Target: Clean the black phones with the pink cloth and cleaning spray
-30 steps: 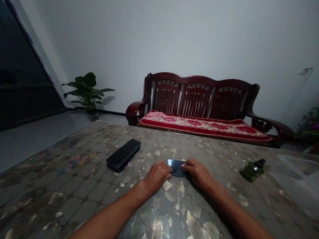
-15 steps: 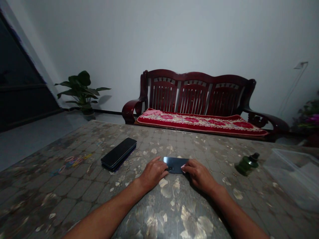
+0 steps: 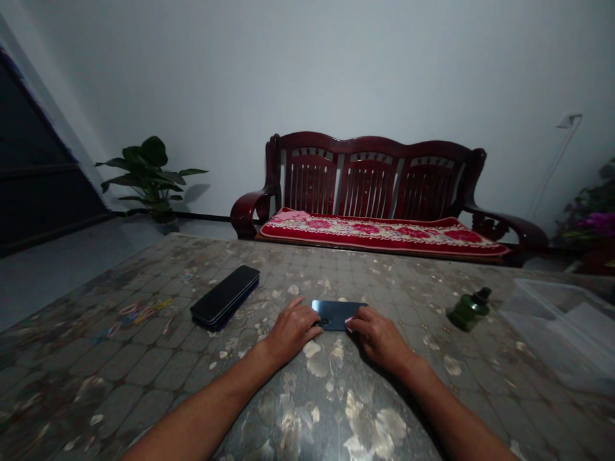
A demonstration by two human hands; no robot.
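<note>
Dark phone (image 3: pixel 339 311): end gripped by left hand (image 3: pixel 294 328); pale wad (image 3: pixel 348 323) pinched in right hand (image 3: pixel 380 335). Slippage could be caused by uneven pressure.

Red floral runner (image 3: pixel 379 232) on wooden bench (image 3: pixel 369 146)

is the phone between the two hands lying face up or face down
Face down: the smartphone shows its dark blue back, with the camera module beside the left hand.
</note>
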